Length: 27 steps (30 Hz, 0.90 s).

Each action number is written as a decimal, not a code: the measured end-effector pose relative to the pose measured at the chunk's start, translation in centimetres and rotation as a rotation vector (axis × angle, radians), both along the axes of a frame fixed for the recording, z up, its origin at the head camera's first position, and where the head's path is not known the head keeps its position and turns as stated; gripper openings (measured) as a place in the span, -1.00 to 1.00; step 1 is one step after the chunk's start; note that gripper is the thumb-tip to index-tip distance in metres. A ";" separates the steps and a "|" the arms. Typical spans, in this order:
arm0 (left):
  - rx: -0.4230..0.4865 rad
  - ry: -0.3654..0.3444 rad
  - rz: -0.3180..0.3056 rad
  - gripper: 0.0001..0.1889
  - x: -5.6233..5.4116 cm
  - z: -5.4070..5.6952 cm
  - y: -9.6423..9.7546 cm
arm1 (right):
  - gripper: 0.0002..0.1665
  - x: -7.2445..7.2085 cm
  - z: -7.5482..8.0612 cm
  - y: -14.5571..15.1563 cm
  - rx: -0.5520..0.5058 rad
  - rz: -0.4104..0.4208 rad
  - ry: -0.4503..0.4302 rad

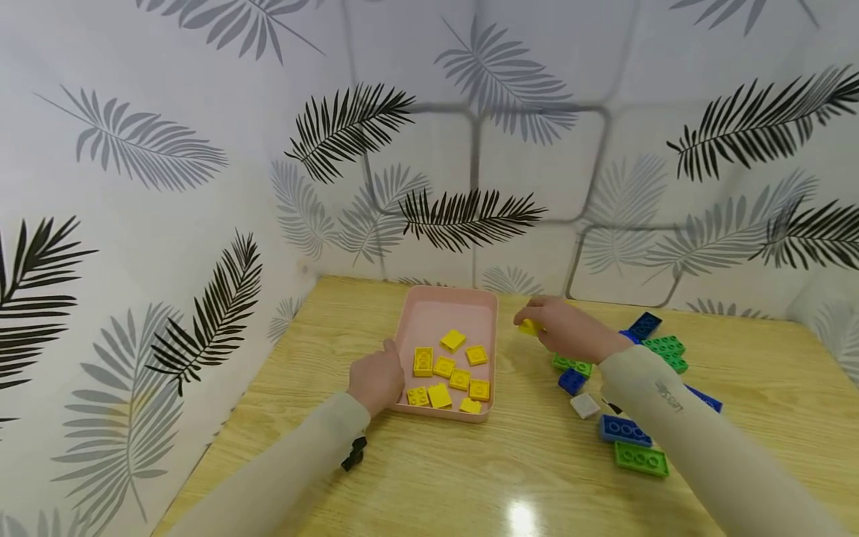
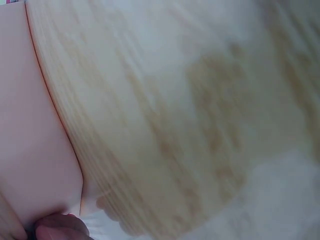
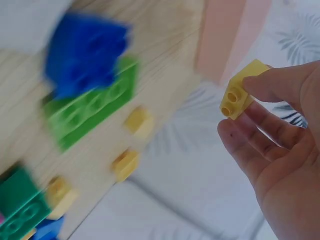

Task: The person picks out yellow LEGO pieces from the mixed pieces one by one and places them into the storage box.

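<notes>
My right hand (image 1: 570,328) pinches a yellow toy brick (image 3: 252,82) between thumb and fingers, in the air just right of the pink tray (image 1: 429,317). Two studs of that brick show in the right wrist view. At the tray's left side, my left hand (image 1: 376,377) grips the rim with curled fingers; the left wrist view catches only some fingertips (image 2: 60,227) against the tray wall. Several yellow bricks (image 1: 444,366) lie loose inside the tray, mostly in its near half, some with studs up and some turned over.
To the right, under and around my right forearm, lie blue bricks (image 1: 625,430), green bricks (image 1: 641,459) and a white brick (image 1: 585,406). In the right wrist view a few more yellow bricks (image 3: 140,122) lie on the wooden table (image 1: 443,477). A leaf-patterned covering (image 1: 523,164) rises behind.
</notes>
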<state>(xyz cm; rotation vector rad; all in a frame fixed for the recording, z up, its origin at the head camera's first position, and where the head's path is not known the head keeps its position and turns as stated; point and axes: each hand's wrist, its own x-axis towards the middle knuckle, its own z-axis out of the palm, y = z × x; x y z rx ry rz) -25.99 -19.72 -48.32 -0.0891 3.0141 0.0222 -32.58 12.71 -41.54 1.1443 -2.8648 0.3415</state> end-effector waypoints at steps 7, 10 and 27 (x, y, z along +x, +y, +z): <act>0.004 -0.013 0.017 -0.29 -0.2 -0.3 -0.2 | -0.57 -0.7 0.2 -4.5 -0.001 0.062 -0.014; 0.002 -0.011 0.019 -0.29 -0.2 -0.3 -0.1 | -0.56 -1.0 0.1 -5.7 0.002 0.079 -0.024; 0.002 0.006 0.005 -0.28 0.0 0.1 -0.3 | -0.64 -2.3 -2.3 -9.2 0.101 -0.066 -0.153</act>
